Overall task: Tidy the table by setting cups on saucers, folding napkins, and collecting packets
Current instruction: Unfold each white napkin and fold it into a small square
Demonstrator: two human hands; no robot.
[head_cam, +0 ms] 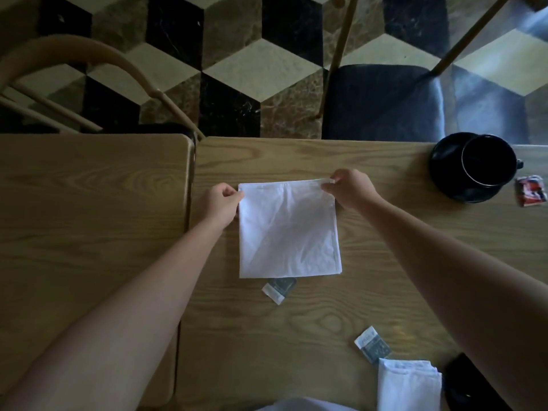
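A white napkin (287,229) lies flat on the wooden table (370,277), folded into a near square. My left hand (219,203) pinches its far left corner and my right hand (350,188) pinches its far right corner. A grey packet (278,287) peeks out from under the napkin's near edge. Another grey packet (372,345) lies nearer me on the right, beside a second folded white napkin (407,384). A black cup (489,164) stands on a black saucer (444,173) at the far right, with a red packet (530,191) next to it.
A second wooden table (89,218) abuts on the left, with a narrow gap between the two. Beyond the far edge stand a wooden chair (74,63) and a dark cushioned chair (385,99) on a patterned floor. A dark object (471,384) sits at the near right.
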